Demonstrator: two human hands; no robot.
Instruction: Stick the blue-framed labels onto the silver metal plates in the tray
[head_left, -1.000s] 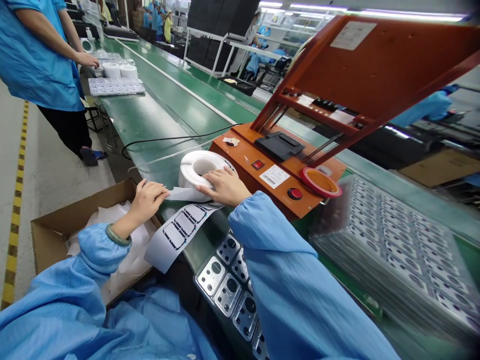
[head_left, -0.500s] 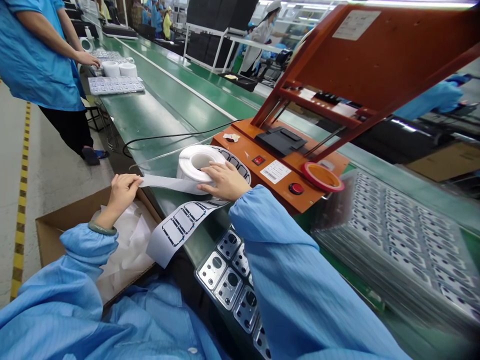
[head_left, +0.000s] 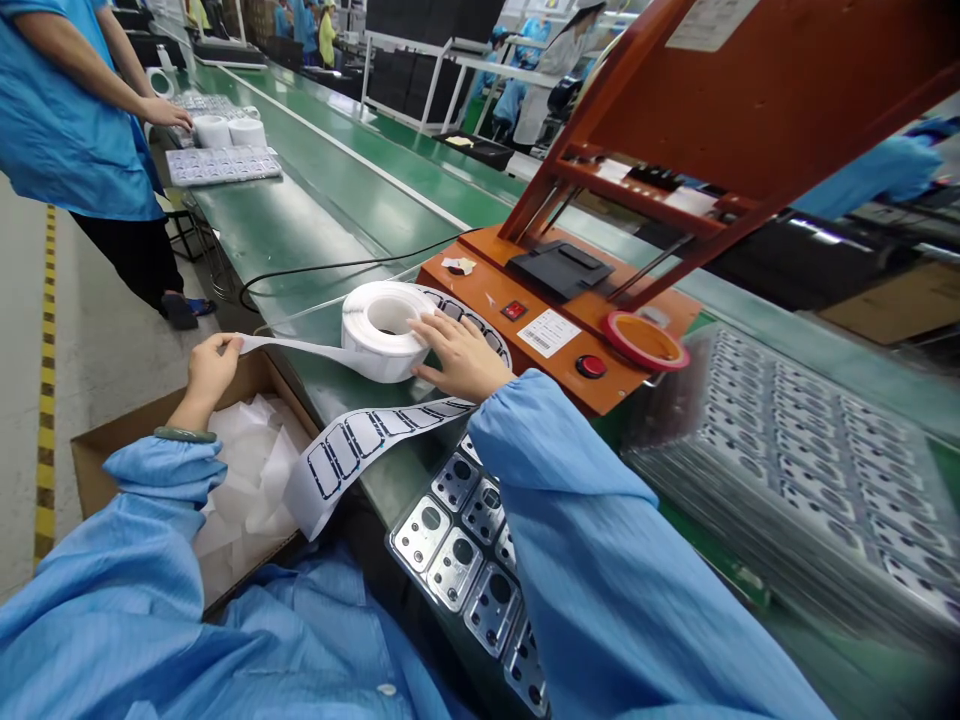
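Observation:
My left hand [head_left: 210, 372] pinches the free end of a white backing strip [head_left: 304, 349], which stretches to a white roll [head_left: 361, 338] lying on its side on the green bench. My right hand [head_left: 466, 356] grips the roll's right rim, thumb low on its outside and fingers over the top. Below hangs a strip of black-framed adhesive labels [head_left: 352, 447], its end curling over the bench edge. More printed labels [head_left: 480, 338] curve behind my right hand. A tray of silver metal plates [head_left: 455, 565] sits beneath my right forearm, which partly covers it.
An orange press [head_left: 551, 335] with its lid raised stands behind the roll, with a red tape ring [head_left: 646, 340] on its corner. Stacked plastic trays [head_left: 795, 470] are at right. A cardboard box [head_left: 112, 445] of white scraps sits lower left. A co-worker [head_left: 64, 130] stands at upper left.
My left hand has moved left, drawing more of the white strip away from the roll. The roll appears slightly farther left, and my right hand stays at its rim.

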